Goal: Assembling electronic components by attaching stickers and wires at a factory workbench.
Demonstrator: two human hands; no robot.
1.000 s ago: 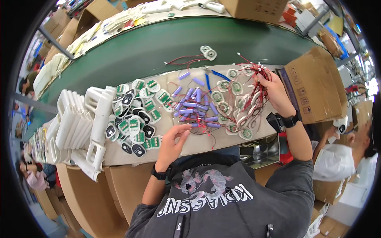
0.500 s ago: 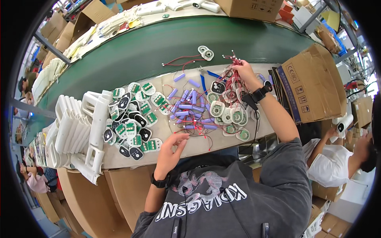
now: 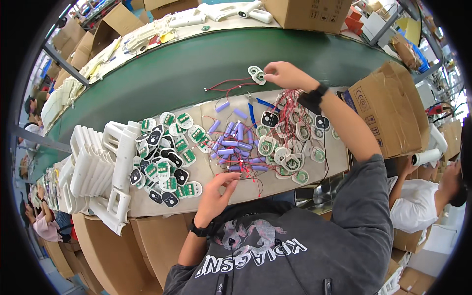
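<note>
My right hand [image 3: 285, 76] reaches over the green belt, its fingers closed at the edge of a pair of white oval covers [image 3: 256, 73] trailing red wires. My left hand [image 3: 215, 195] hovers at the table's front edge, thumb and fingers apart and holding nothing. Just beyond it lies a heap of purple cylindrical battery cells [image 3: 239, 143] with thin red and black leads. Under my right forearm is a pile of white ring-marked covers [image 3: 291, 162] with tangled red wires [image 3: 291, 105]. Blue-handled pliers [image 3: 252, 115] lie beside the cells.
Oval covers with green circuit boards [image 3: 162, 169] are heaped to the left, beside stacked white plastic housings [image 3: 90, 164]. A cardboard box [image 3: 388, 110] stands at the right. The green conveyor belt [image 3: 162, 73] runs behind the table; another person [image 3: 415, 204] works at right.
My right hand has let go of the red wire bunch and moved left and away from me to the pair of covers on the belt. My left hand stays nearly in place.
</note>
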